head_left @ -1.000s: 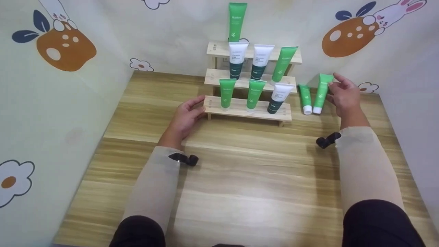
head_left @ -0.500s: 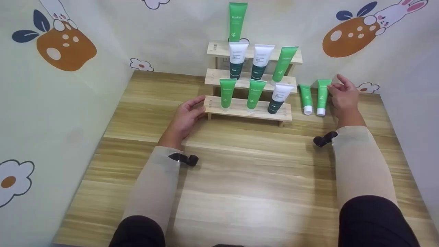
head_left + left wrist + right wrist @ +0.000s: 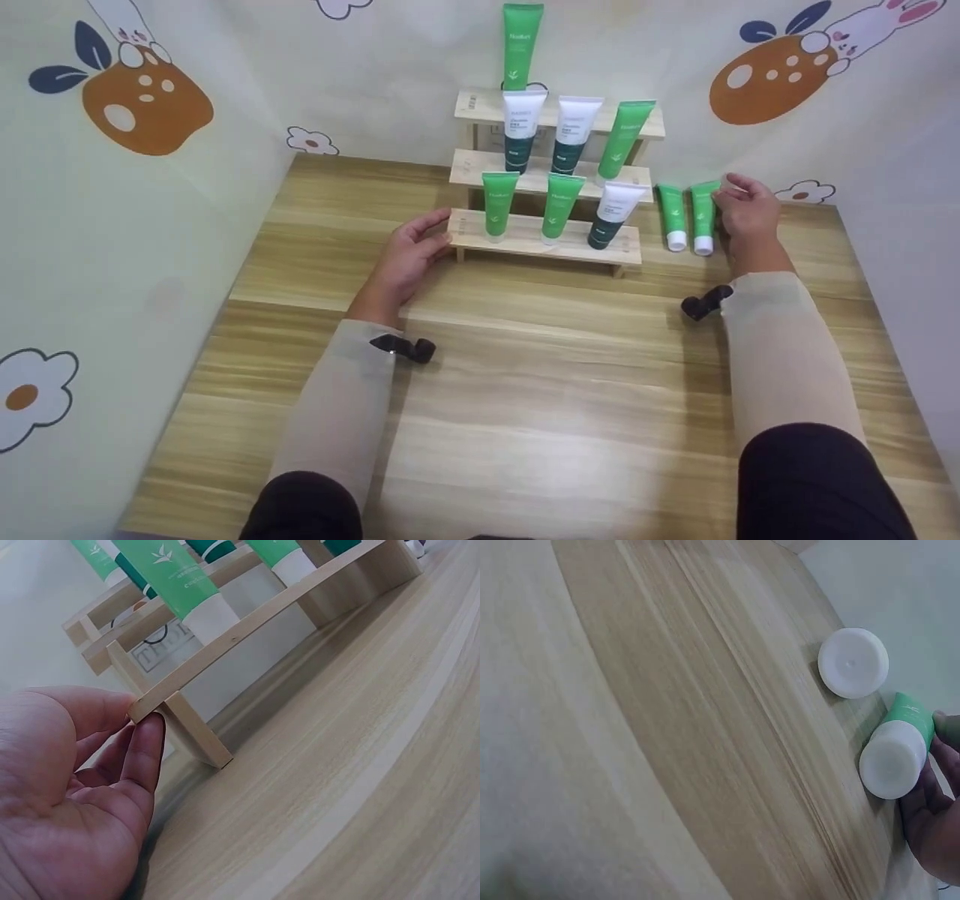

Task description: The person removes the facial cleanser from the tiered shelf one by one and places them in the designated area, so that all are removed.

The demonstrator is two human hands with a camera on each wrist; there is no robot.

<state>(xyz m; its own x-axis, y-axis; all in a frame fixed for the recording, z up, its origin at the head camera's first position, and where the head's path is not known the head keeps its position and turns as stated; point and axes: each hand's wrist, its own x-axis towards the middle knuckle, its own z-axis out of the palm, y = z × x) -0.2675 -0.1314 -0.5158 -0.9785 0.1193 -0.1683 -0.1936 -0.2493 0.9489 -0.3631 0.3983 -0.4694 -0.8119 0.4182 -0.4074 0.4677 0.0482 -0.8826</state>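
At the left end of a three-step wooden display rack [image 3: 526, 234], my left hand [image 3: 409, 259] pinches the bottom shelf. The left wrist view has the thumb on that shelf's corner and fingers under it. My right hand [image 3: 752, 219] holds a green tube [image 3: 703, 216] with a white cap by its upper end. This tube lies to the right of the rack, cap toward me, leaning at the wall. Beside it is a second green tube [image 3: 673, 214], lying the same way. In the right wrist view, both white caps face the camera, and fingers curl around the held tube's side.
Green tubes and white-and-dark-green tubes [image 3: 613, 214] stand cap down on the rack's steps. One green tube [image 3: 519, 45] is on the top step. Patterned wall covering [image 3: 375, 90] closes off the wooden table [image 3: 540, 375] at the back and sides.
The right hand has moved slightly left and lower, bringing the green tube down from a raised position to lie beside the other one. The left hand has stayed on the rack.
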